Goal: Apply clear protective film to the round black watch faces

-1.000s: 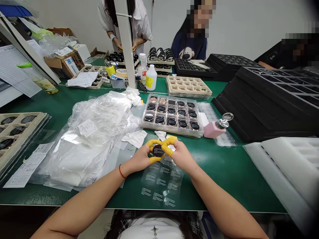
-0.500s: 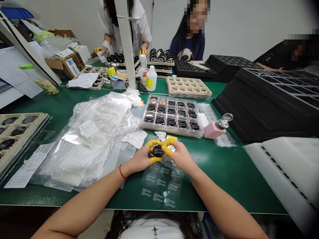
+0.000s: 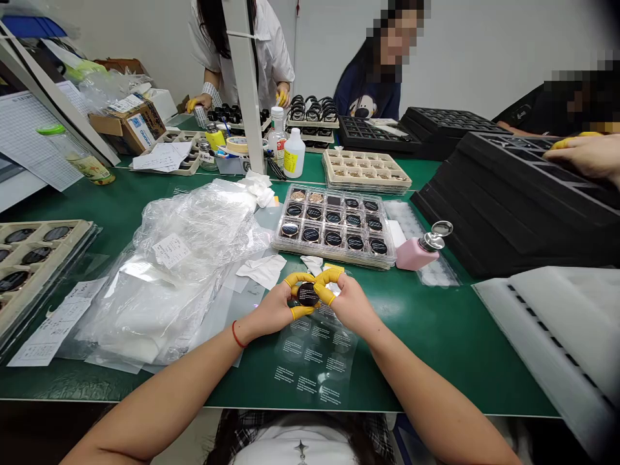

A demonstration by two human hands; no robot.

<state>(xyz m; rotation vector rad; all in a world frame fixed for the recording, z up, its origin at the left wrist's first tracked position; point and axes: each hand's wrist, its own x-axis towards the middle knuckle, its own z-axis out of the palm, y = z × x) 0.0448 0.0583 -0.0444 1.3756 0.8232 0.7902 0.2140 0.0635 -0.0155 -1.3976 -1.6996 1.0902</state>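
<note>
While both hands (image 3: 271, 312) (image 3: 357, 307) pinch a disc (image 3: 307, 294), a clear sheet (image 3: 309, 368) lies beneath; a tray (image 3: 334, 257), beyond.

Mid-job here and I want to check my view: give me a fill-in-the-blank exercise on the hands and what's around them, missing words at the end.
1. The left hand holds a round disc with white print on a ____ face, the right hand at its edge.
2. The finger covers on both hands are ____.
3. A red band circles the ____ wrist.
4. In the picture, the pump bottle stands to the ____ of the clear tray.

Missing words: black; yellow; left; right.
</note>
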